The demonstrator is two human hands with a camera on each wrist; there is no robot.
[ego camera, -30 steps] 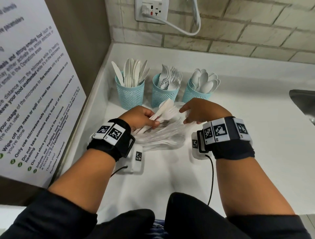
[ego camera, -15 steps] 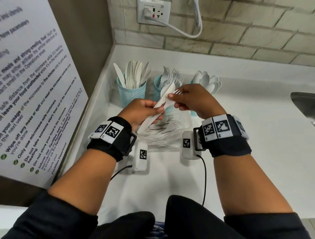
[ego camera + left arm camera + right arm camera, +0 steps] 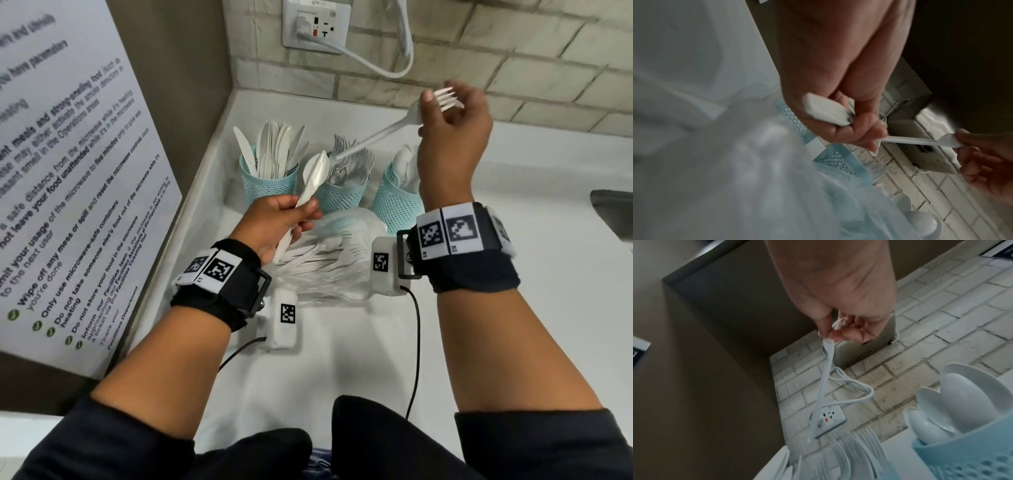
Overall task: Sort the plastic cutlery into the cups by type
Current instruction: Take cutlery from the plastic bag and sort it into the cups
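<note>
The fingers [image 3: 305, 209] of the left hand [image 3: 274, 222] curl round a small bunch of cutlery [image 3: 310, 183] above the bag [image 3: 342, 260] on the desk [image 3: 548, 308]. The right hand [image 3: 452, 120] pinches a fork [image 3: 387, 132] by its head, handle angled down over the middle cup [image 3: 339, 197] of forks. Likely next: lowering it in, handle first.

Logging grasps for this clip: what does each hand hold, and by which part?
Right hand pinches a fork near its tines, handle pointing down. Left hand grips a small bunch of cutlery by the handles.
</note>
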